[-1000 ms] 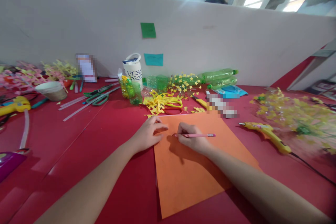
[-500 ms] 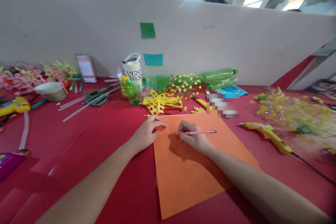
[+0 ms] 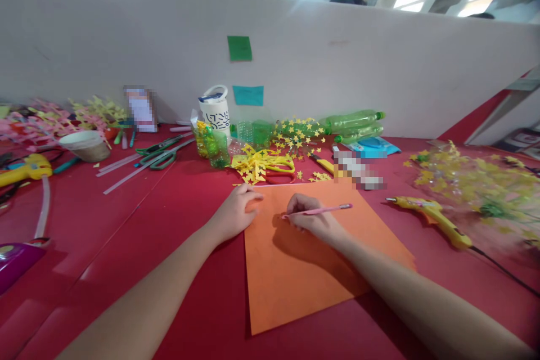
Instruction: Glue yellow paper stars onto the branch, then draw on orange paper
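An orange sheet of paper (image 3: 295, 275) lies on the red table in front of me. My left hand (image 3: 237, 211) rests on its upper left edge, fingers stretched out and holding nothing. In my right hand (image 3: 312, 218) is a pink pencil (image 3: 329, 210), gripped between thumb and fingers. The pencil's tip is at the paper's upper part, and its eraser end points right. Just beyond the sheet lie yellow paper strips and star cutouts (image 3: 253, 164), with yellow-handled scissors (image 3: 282, 169) among them.
At right lie a yellow glue gun (image 3: 434, 216) and a yellow star decoration (image 3: 476, 185). Green bottles (image 3: 354, 122), a cutter (image 3: 324, 166) and a white tumbler (image 3: 215, 112) stand or lie toward the partition. Green scissors (image 3: 162, 160), a cup (image 3: 86, 147) and another glue gun (image 3: 29, 169) are left.
The orange sheet's near edge has shifted slightly up and left. The pencil has tilted, its eraser end a little higher. My left hand has stayed on the paper's edge.
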`<state>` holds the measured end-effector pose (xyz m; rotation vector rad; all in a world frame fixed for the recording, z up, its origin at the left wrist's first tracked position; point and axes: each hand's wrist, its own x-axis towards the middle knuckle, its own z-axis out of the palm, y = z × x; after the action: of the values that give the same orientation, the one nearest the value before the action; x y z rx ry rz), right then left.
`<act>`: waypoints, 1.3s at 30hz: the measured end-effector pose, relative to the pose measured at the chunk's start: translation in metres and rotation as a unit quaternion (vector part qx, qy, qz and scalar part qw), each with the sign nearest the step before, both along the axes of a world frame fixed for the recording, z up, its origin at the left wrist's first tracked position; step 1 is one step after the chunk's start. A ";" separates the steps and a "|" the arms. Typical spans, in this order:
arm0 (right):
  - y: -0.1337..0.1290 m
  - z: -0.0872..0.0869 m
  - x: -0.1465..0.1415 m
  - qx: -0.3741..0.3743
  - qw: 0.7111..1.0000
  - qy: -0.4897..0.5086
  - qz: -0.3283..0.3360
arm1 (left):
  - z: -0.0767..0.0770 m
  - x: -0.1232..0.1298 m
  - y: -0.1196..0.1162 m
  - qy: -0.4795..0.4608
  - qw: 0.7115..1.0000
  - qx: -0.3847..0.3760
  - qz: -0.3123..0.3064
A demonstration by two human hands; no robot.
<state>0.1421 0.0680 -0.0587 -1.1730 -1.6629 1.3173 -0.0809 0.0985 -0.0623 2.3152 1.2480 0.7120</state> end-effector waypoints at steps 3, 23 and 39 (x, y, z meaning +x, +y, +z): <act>-0.003 -0.001 -0.003 -0.011 1.000 -0.009 0.004 | 0.001 0.000 -0.003 0.021 0.999 -0.008 -0.023; -0.004 -0.005 -0.005 0.023 0.999 -0.028 0.017 | 0.002 0.000 -0.003 0.058 0.997 -0.020 -0.044; -0.001 -0.007 -0.008 0.012 0.999 -0.028 -0.026 | 0.002 0.000 -0.003 0.067 0.997 -0.016 -0.043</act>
<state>0.1341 0.0667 -0.0658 -1.2404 -1.6732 1.2390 -0.0809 0.0958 -0.0604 2.4076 1.1993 0.5113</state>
